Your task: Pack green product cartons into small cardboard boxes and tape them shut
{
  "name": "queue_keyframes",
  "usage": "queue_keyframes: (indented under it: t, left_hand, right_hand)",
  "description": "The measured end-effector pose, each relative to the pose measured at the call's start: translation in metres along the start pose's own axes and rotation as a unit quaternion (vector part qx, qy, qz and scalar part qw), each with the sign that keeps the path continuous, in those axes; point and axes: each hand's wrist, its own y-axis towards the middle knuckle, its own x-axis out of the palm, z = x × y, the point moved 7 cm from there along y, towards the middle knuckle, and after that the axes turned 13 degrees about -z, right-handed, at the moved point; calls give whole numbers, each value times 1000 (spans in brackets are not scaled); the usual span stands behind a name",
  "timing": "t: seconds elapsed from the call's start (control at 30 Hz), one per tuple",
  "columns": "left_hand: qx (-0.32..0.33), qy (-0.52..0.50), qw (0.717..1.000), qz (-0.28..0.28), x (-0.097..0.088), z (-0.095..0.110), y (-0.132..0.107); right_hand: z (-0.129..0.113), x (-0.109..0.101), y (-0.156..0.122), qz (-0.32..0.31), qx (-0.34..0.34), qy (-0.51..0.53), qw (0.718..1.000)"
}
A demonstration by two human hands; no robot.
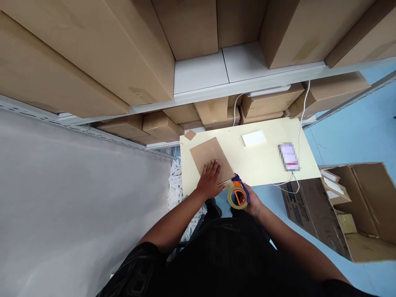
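A flat brown cardboard box [208, 155] lies on the near left part of a pale yellow table [266, 161]. My left hand [210, 180] rests flat on its near end, fingers stretched out. My right hand [253, 201] is closed around a blue and orange tape dispenser [238, 194] with a roll of clear tape, held at the table's near edge right beside the box.
On the table lie a white pad [254, 138], a phone [289, 156] on a white cable, and a small cardboard scrap [189, 135]. Shelves of brown cartons [93, 62] stand behind. An open carton [349, 206] sits on the blue floor at right. Shredded white paper [176, 181] lies left.
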Motion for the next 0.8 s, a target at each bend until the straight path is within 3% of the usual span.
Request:
queue_keyframes:
  t: [0.07,0.2,0.27,0.33,0.43,0.63,0.7,0.8]
  left_hand:
    - [32,2,999,-26,0,-4,-7]
    - [119,39,989,-74,-5,-22,-19]
    - [97,57,992,-62,-9,-33,-16]
    - [56,65,996,-36,-12,-39,-8]
    - [17,62,998,5,-13,-35,4]
    - [5,46,999,29,-15,-29,10]
    - [15,43,999,26,-15,-30,9]
    - [24,41,999,24,-16,-30,9]
  right_hand:
    - [-19,18,14,-8,-7,2,1000]
    - [-105,59,48,-14,-30,-66,997]
    - [-142,70,60,28,-44,-123,991]
    - [-159,74,64,57,-54,-167,983]
    - [-142,60,47,49,-60,-174,982]
    - [-34,-4,-34,-3,70,-116,991]
    - [-20,-3,-39,-18,106,-130,986]
    - [-22,31,-6,-62,153,-176,970]
